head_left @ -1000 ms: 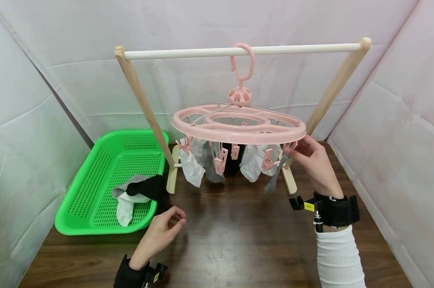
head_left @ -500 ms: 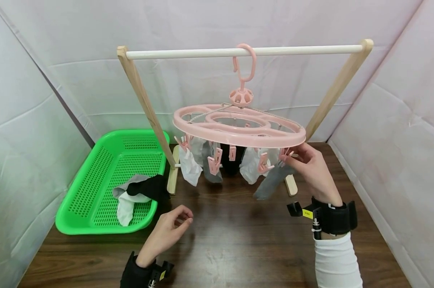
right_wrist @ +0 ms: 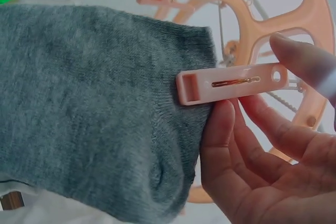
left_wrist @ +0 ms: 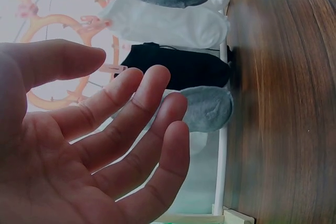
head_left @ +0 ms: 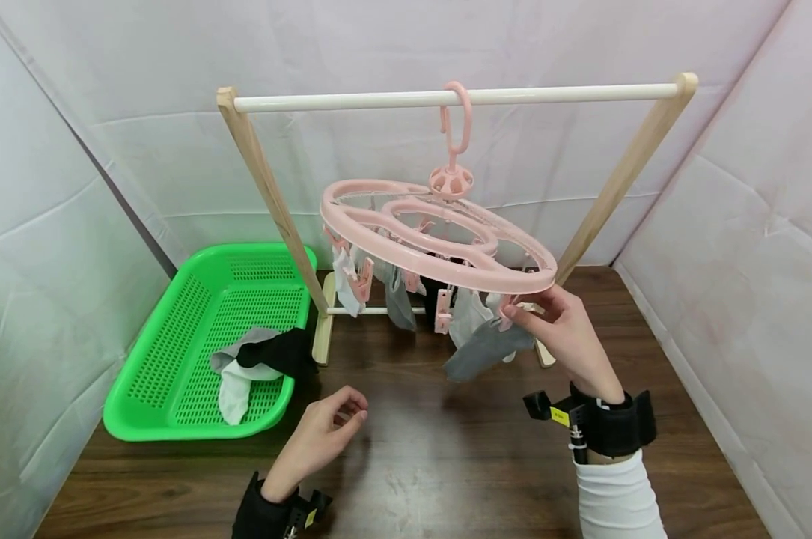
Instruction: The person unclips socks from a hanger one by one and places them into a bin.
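A pink clip hanger (head_left: 439, 273) hangs from a rod, its right side tilted down. At that side my right hand (head_left: 557, 329) holds a pink clothespin (right_wrist: 233, 84) between thumb and fingers. The clothespin's jaws bite the cuff of a grey sock (right_wrist: 105, 98), which slants down to the left in the head view. My left hand (head_left: 321, 442) hovers low over the table with loosely curled fingers and holds nothing. Other socks hang from the ring, among them a black sock (left_wrist: 176, 66), a white sock (left_wrist: 168, 22) and another grey sock (left_wrist: 207, 108).
A green basket (head_left: 143, 359) stands at the left, with a white sock (head_left: 233, 393), a black one (head_left: 281, 352) and grey fabric (head_left: 244, 344) at its right rim. The wooden stand (head_left: 264, 180) carries a white rod (head_left: 352, 99). Pale sheets enclose the table (head_left: 439, 464).
The ring has turned and its right side has dipped. My right hand has moved slightly left and down with the clothespin, swinging the grey sock left. My left hand has drifted right.
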{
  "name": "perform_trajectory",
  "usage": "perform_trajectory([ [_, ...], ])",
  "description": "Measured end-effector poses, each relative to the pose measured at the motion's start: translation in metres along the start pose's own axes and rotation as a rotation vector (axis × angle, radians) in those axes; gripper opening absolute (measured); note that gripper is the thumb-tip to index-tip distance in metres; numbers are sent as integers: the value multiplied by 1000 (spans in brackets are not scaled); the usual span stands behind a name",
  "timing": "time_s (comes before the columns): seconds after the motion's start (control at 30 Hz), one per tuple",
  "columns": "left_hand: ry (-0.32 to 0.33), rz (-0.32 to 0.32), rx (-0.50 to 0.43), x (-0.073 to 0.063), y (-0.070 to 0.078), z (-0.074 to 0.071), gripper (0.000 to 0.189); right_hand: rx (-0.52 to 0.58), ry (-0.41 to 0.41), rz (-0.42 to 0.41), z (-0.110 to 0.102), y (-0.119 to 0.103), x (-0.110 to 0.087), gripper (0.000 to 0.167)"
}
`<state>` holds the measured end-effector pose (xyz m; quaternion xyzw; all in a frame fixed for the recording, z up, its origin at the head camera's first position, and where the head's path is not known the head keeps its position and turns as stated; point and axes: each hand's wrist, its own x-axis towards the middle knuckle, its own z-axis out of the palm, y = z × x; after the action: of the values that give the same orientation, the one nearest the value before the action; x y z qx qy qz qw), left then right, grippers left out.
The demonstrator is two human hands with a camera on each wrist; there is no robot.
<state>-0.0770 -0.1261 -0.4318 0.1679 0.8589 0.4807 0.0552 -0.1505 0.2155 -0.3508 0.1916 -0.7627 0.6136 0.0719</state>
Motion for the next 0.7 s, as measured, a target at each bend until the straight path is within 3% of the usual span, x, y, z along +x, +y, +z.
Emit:
perform_trajectory([
  [0.37,-8,33,-32,0,0,11,11,106,83,10,16,-2,-5,17],
  [0.7,-46,51,-43,5,2,18,15,148,34,-23,26,-3,-8,19],
])
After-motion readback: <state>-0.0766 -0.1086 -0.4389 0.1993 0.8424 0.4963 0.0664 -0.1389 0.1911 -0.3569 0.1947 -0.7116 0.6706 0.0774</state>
